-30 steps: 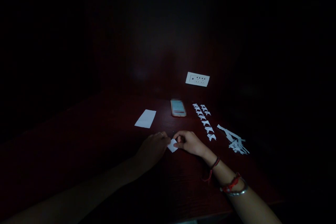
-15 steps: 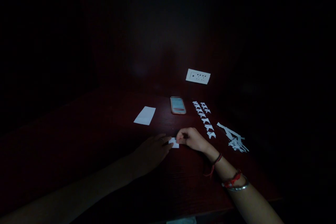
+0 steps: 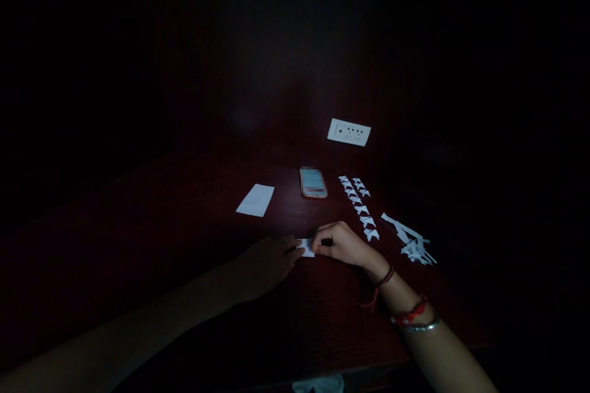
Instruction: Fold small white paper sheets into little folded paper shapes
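A small white piece of paper (image 3: 307,252) lies on the dark red table between my hands. My left hand (image 3: 268,263) is stretched over its left side, fingers laid flat and slightly apart, the tips pressing on the paper. At the right edge, my right hand (image 3: 340,243) has thumb and forefinger pinched together on the paper. The right fingertips cover part of it, so any fold there is hard to make out.
A larger white sheet (image 3: 256,200) lies at the back left. Behind my hands is a phone (image 3: 313,183) with a blurred screen. To the right are rows of folded paper pieces (image 3: 361,210) and a heap of paper strips (image 3: 417,250). A wall socket (image 3: 349,132) sits beyond.
My right fingertips have slid slightly to the right along the paper. My left hand stays on the paper's left side. The view has shifted a little.
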Demonstrator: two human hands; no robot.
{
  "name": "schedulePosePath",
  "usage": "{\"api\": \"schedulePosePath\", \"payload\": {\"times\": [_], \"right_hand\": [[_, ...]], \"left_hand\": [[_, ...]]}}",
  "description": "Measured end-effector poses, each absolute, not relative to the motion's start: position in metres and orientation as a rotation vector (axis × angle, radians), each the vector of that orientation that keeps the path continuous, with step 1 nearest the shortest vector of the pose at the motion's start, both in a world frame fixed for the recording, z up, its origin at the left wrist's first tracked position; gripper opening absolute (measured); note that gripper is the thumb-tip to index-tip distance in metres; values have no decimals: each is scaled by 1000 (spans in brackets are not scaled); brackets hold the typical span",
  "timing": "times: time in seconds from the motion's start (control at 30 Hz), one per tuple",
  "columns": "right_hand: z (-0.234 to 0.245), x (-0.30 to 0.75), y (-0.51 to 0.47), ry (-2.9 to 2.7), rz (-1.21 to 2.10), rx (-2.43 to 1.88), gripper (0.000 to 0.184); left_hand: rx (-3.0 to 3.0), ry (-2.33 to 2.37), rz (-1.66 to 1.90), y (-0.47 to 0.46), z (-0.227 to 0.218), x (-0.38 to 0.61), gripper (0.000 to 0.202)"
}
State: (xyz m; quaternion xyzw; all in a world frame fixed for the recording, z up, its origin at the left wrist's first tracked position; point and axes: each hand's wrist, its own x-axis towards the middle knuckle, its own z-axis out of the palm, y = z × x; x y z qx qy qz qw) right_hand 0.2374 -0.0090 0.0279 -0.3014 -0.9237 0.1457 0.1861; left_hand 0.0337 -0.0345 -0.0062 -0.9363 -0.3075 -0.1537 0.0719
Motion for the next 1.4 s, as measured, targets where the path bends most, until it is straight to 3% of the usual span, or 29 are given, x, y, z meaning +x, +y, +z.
{"api": "schedulePosePath", "payload": {"times": [0.5, 1.07, 1.4], "right_hand": [[31, 237, -13, -2741, 206, -768, 17], [42, 239, -14, -2759, 425, -800, 17], [39, 235, -18, -2804, 163, -958, 22]], "left_hand": [[-2800, -916, -477, -28, -8, 39, 30], [-2836, -915, -429, -29, -1, 38, 33], [-2843, -941, -445, -25, -3, 40, 35]]}}
